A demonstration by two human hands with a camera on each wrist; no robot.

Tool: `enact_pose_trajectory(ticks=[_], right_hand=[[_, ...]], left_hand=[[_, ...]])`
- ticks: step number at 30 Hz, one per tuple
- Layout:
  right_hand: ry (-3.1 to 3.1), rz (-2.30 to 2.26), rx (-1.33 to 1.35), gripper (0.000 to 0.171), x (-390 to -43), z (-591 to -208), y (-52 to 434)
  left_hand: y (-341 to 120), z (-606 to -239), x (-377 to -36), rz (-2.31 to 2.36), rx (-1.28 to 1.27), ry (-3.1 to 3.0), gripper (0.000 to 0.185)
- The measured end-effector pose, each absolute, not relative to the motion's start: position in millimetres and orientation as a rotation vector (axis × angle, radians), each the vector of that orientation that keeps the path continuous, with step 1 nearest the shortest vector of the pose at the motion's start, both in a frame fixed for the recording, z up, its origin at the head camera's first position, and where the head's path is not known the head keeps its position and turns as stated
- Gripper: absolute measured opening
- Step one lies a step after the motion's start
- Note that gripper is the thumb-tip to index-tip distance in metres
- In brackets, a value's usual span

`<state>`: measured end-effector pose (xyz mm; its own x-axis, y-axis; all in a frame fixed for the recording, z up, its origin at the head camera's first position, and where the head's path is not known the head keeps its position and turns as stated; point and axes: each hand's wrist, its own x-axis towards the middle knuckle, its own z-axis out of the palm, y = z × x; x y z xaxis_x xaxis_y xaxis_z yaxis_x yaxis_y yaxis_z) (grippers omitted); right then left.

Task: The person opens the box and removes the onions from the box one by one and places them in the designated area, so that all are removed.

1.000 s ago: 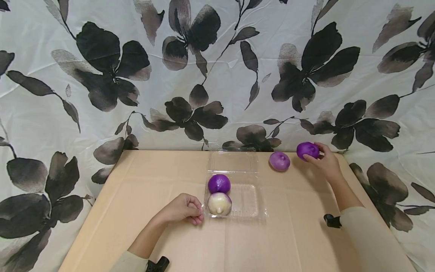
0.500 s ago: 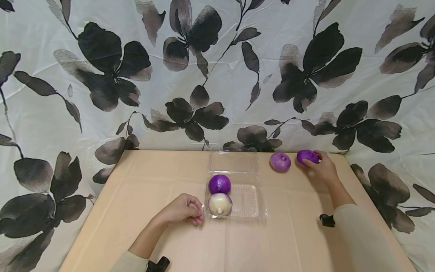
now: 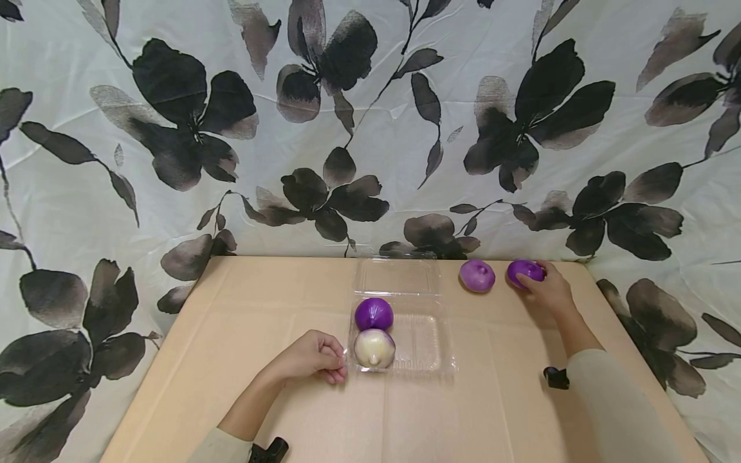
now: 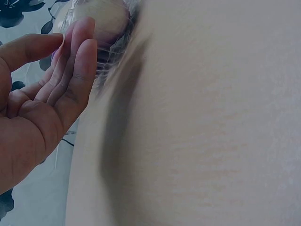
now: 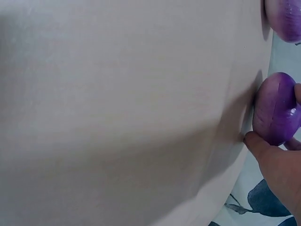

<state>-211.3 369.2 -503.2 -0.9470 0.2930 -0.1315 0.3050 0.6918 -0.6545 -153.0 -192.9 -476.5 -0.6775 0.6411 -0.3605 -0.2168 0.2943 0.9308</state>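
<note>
In the head view my left hand (image 3: 320,358) is at the left rim of an open clear plastic container (image 3: 425,341). Its thumb and index finger pinch that rim. Inside, along the left side, sit a purple onion (image 3: 374,314) and a paler onion (image 3: 374,349) with its whitish end showing. My right hand (image 3: 552,289) grips another purple onion (image 3: 523,272) at the table's far right, thumb on the near side. The right wrist view shows this onion (image 5: 275,108) low at the table edge, with fingers around it. Part of it is hidden by the hand.
A lighter purple onion (image 3: 477,276) rests on the table just left of the gripped one. The container's lid (image 3: 396,276) lies folded back toward the far edge. A floral cloth (image 3: 405,128) hangs behind the tan table (image 3: 260,289).
My right hand has lowered slightly with the purple onion toward the table, then stayed nearly still. The left hand and the container have not visibly moved.
</note>
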Motion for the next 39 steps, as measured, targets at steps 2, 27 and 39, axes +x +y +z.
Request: enact_pose_trajectory(ticks=[2, 27, 39], right_hand=[[2.868, -1.122, 0.509, 0.084, -212.1, -503.9, 368.6], [2.839, -1.182, 0.533, 0.093, -205.5, -507.7, 366.3], [2.847, -1.193, 0.544, 0.093, -203.2, -511.6, 367.0]], left_hand=[[-193.1, -477.0, -152.9, 1.474, 0.379, 1.828, 0.009], [-193.7, -475.5, -152.8, 1.477, 0.383, 1.825, 0.009], [-193.8, -477.2, -153.8, 1.466, 0.381, 1.832, 0.008]])
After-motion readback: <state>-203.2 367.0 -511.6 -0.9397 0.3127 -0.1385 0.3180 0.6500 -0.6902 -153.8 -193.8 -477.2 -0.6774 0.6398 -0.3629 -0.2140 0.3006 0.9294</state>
